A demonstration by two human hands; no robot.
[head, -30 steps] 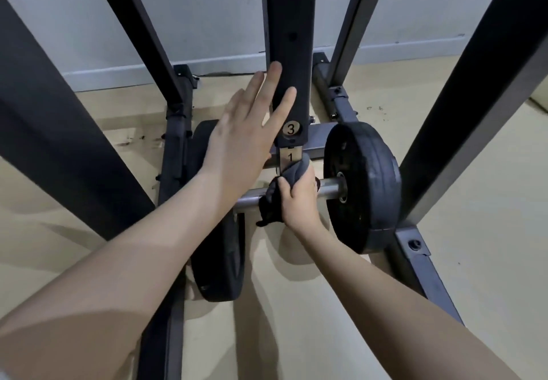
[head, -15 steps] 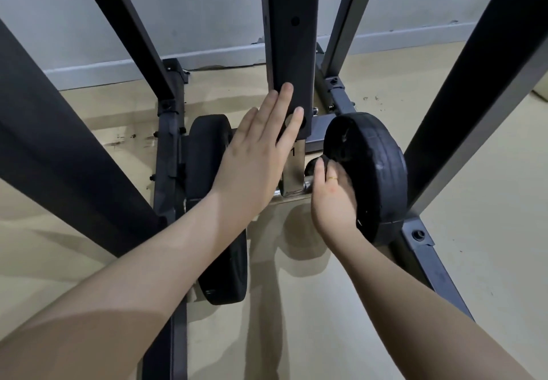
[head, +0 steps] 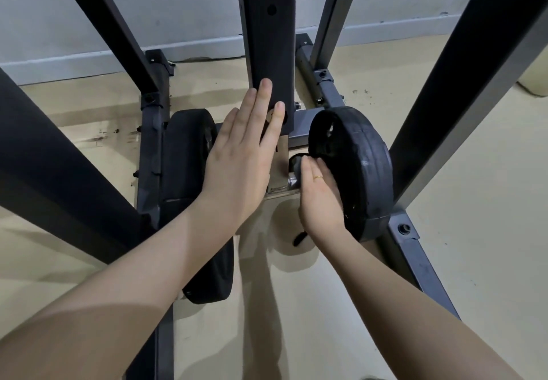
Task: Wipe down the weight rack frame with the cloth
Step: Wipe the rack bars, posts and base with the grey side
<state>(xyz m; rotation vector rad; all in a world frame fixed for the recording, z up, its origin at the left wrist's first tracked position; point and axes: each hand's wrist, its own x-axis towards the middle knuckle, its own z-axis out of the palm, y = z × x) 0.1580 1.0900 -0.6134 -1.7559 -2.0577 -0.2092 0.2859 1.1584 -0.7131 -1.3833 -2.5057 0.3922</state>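
Two hands are on the weight rack frame (head: 268, 38) as I read the head view, and I take them from left to right. Furthest left stands a black weight plate (head: 189, 154), upright on the floor beside the base rail. Next, my left hand (head: 240, 154) lies flat with straight fingers against the lower end of the central upright; it holds nothing and looks to me like a brace. Just right of it, the shiny peg (head: 292, 178) pokes out from the bracket. My right hand (head: 318, 190) is curled there, squeezed between that bracket and the right weight plate (head: 355, 169), with the dark cloth (head: 296, 161) bunched under its fingertips. Only a little of the cloth shows above the fingers, plus a dark scrap below the wrist that may be its tail; I cannot tell for sure.

My judgement: the step in hand is wiping the peg and the tight gap by the plate. Next I would draw the cloth back along the peg, then carry it onto the upright, keeping the left hand steady.
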